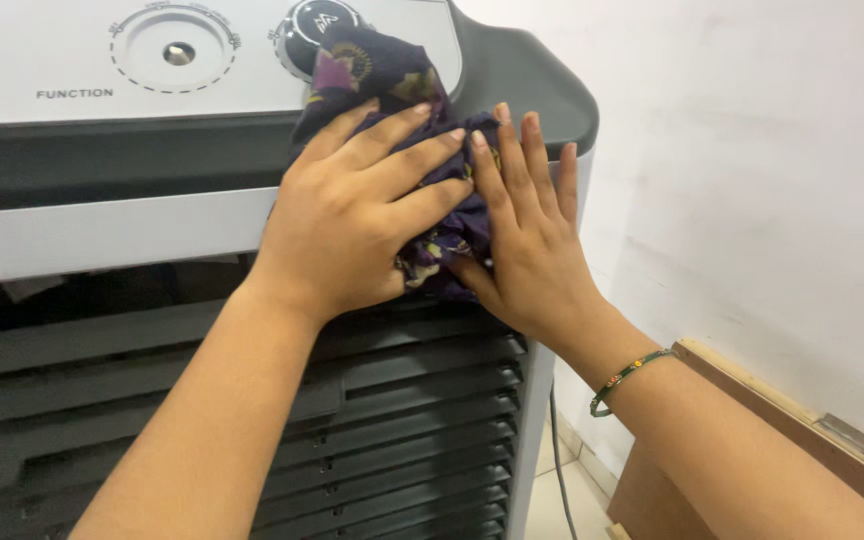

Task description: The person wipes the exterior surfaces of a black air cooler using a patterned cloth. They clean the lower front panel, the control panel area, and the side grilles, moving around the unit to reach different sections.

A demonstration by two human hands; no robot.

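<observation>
Small dark printed label on white panel — possibly another at left edge.

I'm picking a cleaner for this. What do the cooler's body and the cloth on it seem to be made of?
The air cooler's body looks like moulded plastic, white and dark grey with a smooth, slightly glossy finish and rounded corners. The cloth under the left hand and right hand seems a thin woven fabric, dark purple with a floral print; it crumples softly.
</observation>
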